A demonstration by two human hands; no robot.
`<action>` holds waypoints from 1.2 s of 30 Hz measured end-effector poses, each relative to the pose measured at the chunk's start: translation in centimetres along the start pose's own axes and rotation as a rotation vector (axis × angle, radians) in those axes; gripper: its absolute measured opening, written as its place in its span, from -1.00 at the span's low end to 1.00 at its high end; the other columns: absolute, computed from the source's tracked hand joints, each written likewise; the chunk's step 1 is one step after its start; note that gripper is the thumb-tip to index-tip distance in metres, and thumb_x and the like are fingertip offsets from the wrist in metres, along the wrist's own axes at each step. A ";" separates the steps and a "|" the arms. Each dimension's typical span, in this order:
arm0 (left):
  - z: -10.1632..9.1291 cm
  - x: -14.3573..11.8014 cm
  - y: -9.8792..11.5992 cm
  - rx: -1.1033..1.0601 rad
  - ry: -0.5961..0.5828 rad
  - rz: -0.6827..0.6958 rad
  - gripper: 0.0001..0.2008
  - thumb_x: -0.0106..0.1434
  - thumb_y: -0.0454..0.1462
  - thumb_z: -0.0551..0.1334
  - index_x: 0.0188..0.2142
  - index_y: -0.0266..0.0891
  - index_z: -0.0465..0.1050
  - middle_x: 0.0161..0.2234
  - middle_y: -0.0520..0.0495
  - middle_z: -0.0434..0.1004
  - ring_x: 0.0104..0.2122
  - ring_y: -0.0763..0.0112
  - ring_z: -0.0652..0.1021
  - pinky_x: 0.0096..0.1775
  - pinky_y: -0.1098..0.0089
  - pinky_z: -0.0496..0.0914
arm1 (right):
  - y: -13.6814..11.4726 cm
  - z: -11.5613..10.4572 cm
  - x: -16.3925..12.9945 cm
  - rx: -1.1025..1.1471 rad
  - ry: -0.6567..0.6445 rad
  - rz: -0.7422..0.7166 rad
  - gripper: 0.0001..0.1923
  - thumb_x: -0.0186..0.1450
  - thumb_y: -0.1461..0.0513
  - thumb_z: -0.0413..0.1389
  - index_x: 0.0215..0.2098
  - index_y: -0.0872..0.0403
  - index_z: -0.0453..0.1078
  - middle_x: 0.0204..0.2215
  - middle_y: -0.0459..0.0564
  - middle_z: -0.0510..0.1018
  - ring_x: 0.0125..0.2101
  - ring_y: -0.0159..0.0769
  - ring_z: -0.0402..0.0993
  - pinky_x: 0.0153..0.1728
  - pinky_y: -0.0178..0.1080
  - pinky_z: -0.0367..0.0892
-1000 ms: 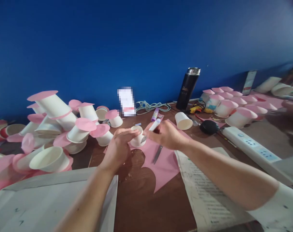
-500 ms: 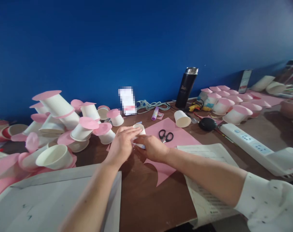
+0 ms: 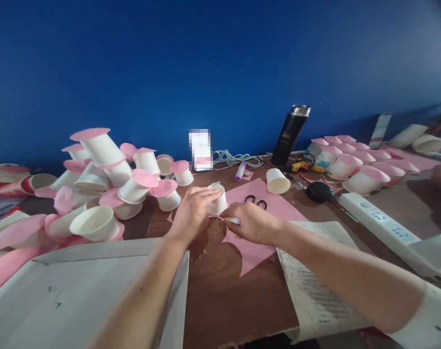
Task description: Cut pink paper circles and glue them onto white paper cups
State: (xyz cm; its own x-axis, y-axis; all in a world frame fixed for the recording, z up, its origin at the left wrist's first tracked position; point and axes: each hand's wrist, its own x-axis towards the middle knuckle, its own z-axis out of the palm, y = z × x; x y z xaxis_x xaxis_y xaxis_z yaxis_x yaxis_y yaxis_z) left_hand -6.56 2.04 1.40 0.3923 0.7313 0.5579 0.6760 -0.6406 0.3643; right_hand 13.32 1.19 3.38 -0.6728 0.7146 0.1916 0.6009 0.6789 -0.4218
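My left hand (image 3: 193, 213) grips a small white paper cup (image 3: 218, 199) that rests on a pink paper sheet (image 3: 258, 223) on the brown table (image 3: 220, 295). My right hand (image 3: 252, 223) holds a white pen-like stick (image 3: 230, 220), its tip against the foot of the cup. Black scissors (image 3: 255, 200) lie on the pink sheet just behind my right hand.
A pile of white cups with pink paper discs (image 3: 107, 184) fills the left. More pink-topped cups (image 3: 351, 162) stand at the right. A loose cup (image 3: 277, 181), black flask (image 3: 290, 135), purple glue stick (image 3: 239, 171), power strip (image 3: 378, 218), printed papers (image 3: 315, 286) and grey board (image 3: 78, 295) surround the hands.
My right hand dropped from above the cup to the table and now runs the stick along the cup's base. The scissors came into view behind it. The view shifted slightly left.
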 end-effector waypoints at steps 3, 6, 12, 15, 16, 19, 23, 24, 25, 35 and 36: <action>0.0 0.1 0.2 -0.021 0.005 -0.030 -0.47 0.13 -0.58 0.05 0.01 -0.18 0.49 0.00 -0.01 0.55 0.04 0.27 0.42 0.08 0.16 0.37 | 1.3 -0.1 -0.8 -0.055 0.042 0.026 -0.79 0.30 0.24 0.08 -0.18 0.01 0.54 -0.25 0.03 0.63 -0.25 -0.16 0.55 -0.26 -0.20 0.37; -0.2 0.2 0.4 -0.035 0.009 -0.043 -0.45 0.13 -0.59 0.03 0.00 -0.15 0.50 -0.02 0.01 0.56 0.04 0.30 0.43 0.08 0.16 0.37 | 2.4 0.1 -1.4 -0.018 0.100 0.064 -0.78 0.27 0.25 0.09 -0.17 -0.02 0.55 -0.25 -0.01 0.64 -0.24 -0.17 0.56 -0.23 -0.19 0.40; -0.1 0.1 0.4 -0.004 0.033 -0.021 -0.47 0.10 -0.59 0.06 -0.03 -0.16 0.51 -0.04 -0.02 0.57 -0.01 0.24 0.47 0.01 0.14 0.41 | 2.3 -1.8 -1.8 0.263 0.255 0.150 -0.80 0.27 0.21 0.13 -0.18 -0.02 0.55 -0.26 -0.03 0.64 -0.34 -0.27 0.55 -0.32 -0.23 0.43; 0.3 0.0 0.2 0.045 0.062 -0.029 -0.41 0.04 -0.61 0.03 -0.05 -0.13 0.52 -0.05 0.01 0.58 -0.04 0.25 0.48 -0.04 0.17 0.43 | 1.7 -3.3 -1.2 0.457 0.435 0.258 -0.73 0.26 0.12 0.15 -0.12 0.04 0.53 -0.38 -0.01 0.61 -0.55 -0.38 0.45 -0.54 -0.30 0.39; 0.4 -0.1 0.1 0.058 0.068 -0.022 -0.40 0.03 -0.62 0.03 -0.05 -0.13 0.51 -0.06 0.01 0.58 -0.04 0.25 0.48 -0.04 0.17 0.43 | 1.5 -3.4 -0.9 0.528 0.496 0.289 -0.68 0.28 0.09 0.13 -0.08 0.07 0.50 -0.45 -0.02 0.58 -0.61 -0.42 0.39 -0.62 -0.33 0.34; 0.8 -0.2 0.0 0.089 0.100 0.029 -0.43 0.05 -0.60 0.04 -0.03 -0.16 0.49 -0.05 -0.01 0.57 -0.05 0.24 0.48 -0.02 0.14 0.40 | 1.6 -2.1 -0.2 0.653 0.653 0.305 -0.58 0.34 0.03 0.04 0.05 0.08 0.39 -0.50 -0.07 0.53 -0.67 -0.48 0.32 -0.68 -0.38 0.26; 1.0 -0.4 0.1 0.149 0.148 0.058 -0.55 0.17 -0.54 0.06 -0.03 -0.18 0.48 -0.06 -0.05 0.57 -0.03 0.23 0.46 0.01 0.12 0.37 | 2.5 1.5 -0.1 0.546 0.731 0.226 -0.67 0.37 0.08 0.00 0.03 0.03 0.36 -0.25 0.00 0.55 -0.48 -0.42 0.48 -0.42 -0.32 0.42; 1.0 -0.4 0.2 0.162 0.155 0.059 -0.56 0.18 -0.53 0.07 -0.02 -0.19 0.47 -0.05 -0.06 0.56 -0.02 0.23 0.45 0.03 0.13 0.36 | 2.7 2.2 -0.1 0.493 0.709 0.207 -0.68 0.37 0.10 0.01 0.03 0.03 0.36 -0.20 0.01 0.55 -0.42 -0.39 0.50 -0.33 -0.28 0.44; 1.0 -0.4 0.3 0.172 0.163 0.056 -0.57 0.19 -0.51 0.08 -0.01 -0.20 0.46 -0.03 -0.07 0.55 0.00 0.23 0.44 0.05 0.14 0.35 | 2.8 2.7 -0.2 0.454 0.690 0.191 -0.69 0.37 0.12 0.02 0.04 0.02 0.35 -0.16 0.03 0.55 -0.35 -0.35 0.52 -0.26 -0.26 0.44; 0.9 -0.5 -0.4 0.439 0.181 -0.150 -0.64 0.28 -0.22 0.17 0.08 -0.06 0.38 0.05 -0.17 0.37 -0.02 0.10 0.41 0.04 0.07 0.31 | 2.9 2.8 -0.4 0.430 0.686 0.188 -0.68 0.36 0.17 0.02 0.08 -0.02 0.29 -0.08 0.04 0.55 -0.16 -0.25 0.52 -0.12 -0.18 0.42; 0.9 -0.5 -0.6 0.446 0.182 -0.185 -0.63 0.27 -0.23 0.17 0.08 -0.05 0.38 0.00 -0.18 0.38 -0.06 0.12 0.43 0.00 0.10 0.35 | 3.1 2.8 -0.4 0.440 0.692 0.201 -0.68 0.37 0.17 0.01 0.08 -0.02 0.29 -0.09 0.03 0.55 -0.19 -0.26 0.53 -0.14 -0.18 0.42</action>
State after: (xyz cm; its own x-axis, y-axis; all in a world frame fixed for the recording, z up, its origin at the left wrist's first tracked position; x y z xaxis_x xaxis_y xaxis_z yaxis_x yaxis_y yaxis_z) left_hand -6.56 2.30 0.22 0.1531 0.7451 0.6491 0.9395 -0.3134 0.1381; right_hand 14.28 2.49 -0.45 -0.0689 0.8544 0.5150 0.3614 0.5025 -0.7854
